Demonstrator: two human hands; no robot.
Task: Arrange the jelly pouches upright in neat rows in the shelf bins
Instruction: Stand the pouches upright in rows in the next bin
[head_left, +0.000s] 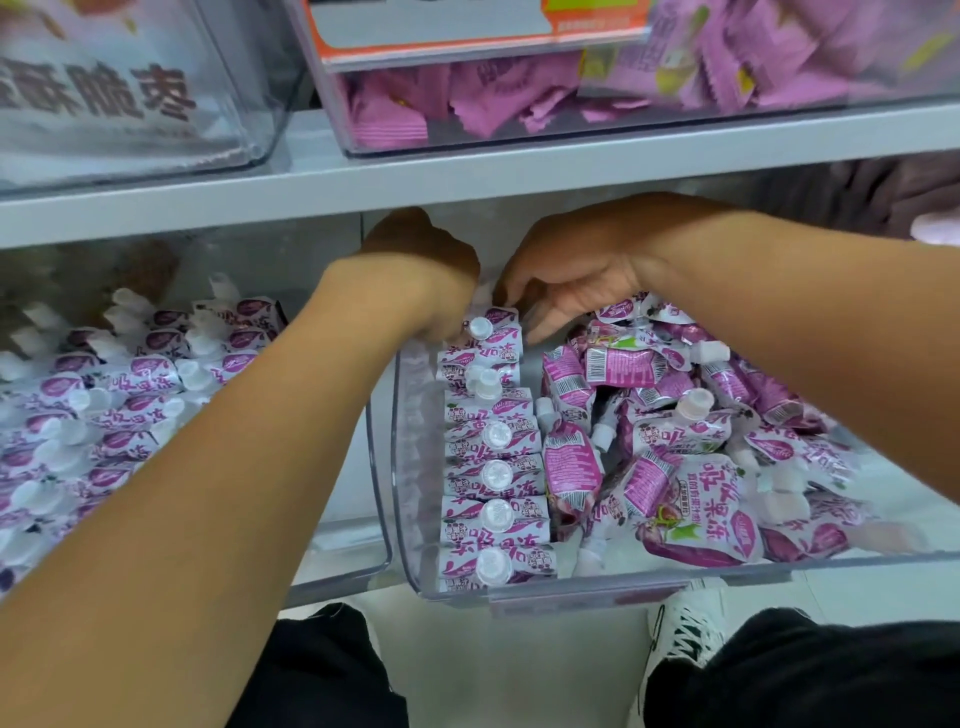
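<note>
A clear shelf bin (410, 519) is pulled out in front of me. Along its left wall stands a neat row of upright purple-and-white jelly pouches (493, 473) with white caps. A loose heap of the same pouches (691, 447) fills the bin's right side. Both hands are at the far end of the row. My left hand (426, 270) curls down over the rearmost pouch (491, 325). My right hand (566, 275) reaches in from the right, its fingers bent at that same pouch. The fingertips of both hands are partly hidden.
A second clear bin (363, 566) to the left holds rows of upright pouches (124, 395). The shelf board (467, 182) above carries bins of pink sachets (467, 98) and a white packet bin (130, 93). My shoe (680, 629) and dark trousers are below.
</note>
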